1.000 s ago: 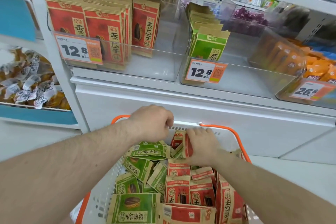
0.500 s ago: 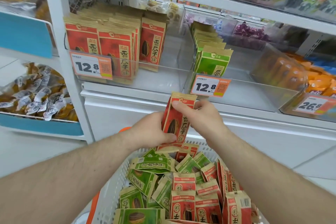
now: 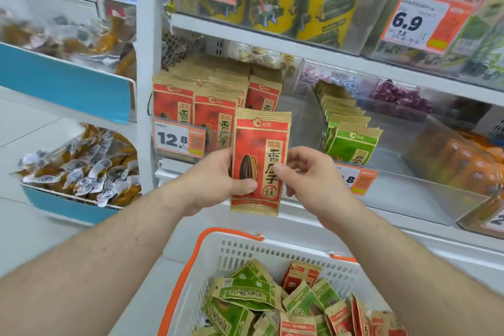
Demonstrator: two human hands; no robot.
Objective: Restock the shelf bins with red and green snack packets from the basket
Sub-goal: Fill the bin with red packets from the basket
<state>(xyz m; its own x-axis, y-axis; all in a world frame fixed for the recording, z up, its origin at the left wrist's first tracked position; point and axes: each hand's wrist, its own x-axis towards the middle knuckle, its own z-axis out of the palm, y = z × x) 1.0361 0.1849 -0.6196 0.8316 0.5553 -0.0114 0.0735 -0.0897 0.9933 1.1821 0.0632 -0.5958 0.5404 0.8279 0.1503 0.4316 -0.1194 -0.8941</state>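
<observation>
A red snack packet [image 3: 259,144] stands upright in front of the shelf, held between both hands. My left hand [image 3: 215,180] grips its left edge with the thumb across the lower front. My right hand [image 3: 308,174] pinches its right edge. Behind it, a clear shelf bin [image 3: 297,114] holds rows of upright red packets [image 3: 196,106] on its left side. The neighbouring clear bin [image 3: 409,185] holds a single row of green packets [image 3: 351,142]. Below, a white basket with an orange rim [image 3: 201,240] contains several loose red and green packets [image 3: 272,303].
Price tags reading 12.8 [image 3: 178,139] hang on the bin fronts. An upper shelf [image 3: 313,50] carries yellow and green products. Blue bins of wrapped snacks [image 3: 81,166] stand to the left. Orange packets [image 3: 461,163] fill a clear bin on the right.
Both hands lifted a red packet out of the basket and raised it upright to the height of the red bin. The view tilted upward toward the shelves.
</observation>
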